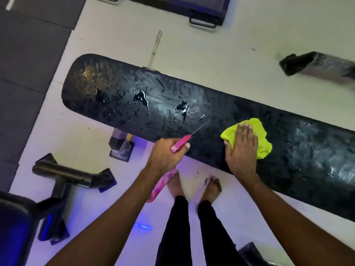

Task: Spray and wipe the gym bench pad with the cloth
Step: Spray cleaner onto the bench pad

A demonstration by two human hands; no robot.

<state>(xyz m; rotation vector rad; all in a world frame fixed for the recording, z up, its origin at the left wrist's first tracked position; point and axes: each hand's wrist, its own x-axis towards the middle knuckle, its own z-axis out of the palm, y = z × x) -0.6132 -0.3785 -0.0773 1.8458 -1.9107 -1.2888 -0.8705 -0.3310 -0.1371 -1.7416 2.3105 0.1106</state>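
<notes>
Bench pad (192, 104) first: it's a long black cushion running across our view from upper left down to lower right, and it's properly wet. We can see beads and little puddles of liquid around the middle, milky smeared streaks across the top, and a brownish worn-looking patch near the rounded left end.

Our left hand (165, 156) is wrapped around a pink spray bottle (179, 144), fingers closed on the neck, nozzle aimed at the pad with a thin jet of spray shooting out toward the wet middle section. The bottle's body hangs down below our wrist.

Our right hand (243, 148) is laid flat, fingers spread, pressing a bright yellow-green cloth (259, 139) onto the pad just right of where the spray lands. So that hand isn't gripping anything, just palming the cloth down.

Room-wise we're barefoot on a pale floor (221, 50) with a purple-blue glow around our feet. Dark rubber mats (28, 45) cover the left side. A black bench leg (121, 146) sits under the pad's near edge, another black tubular frame (71, 175) is at lower left, and more dark equipment pokes in at the top and at the far right.
</notes>
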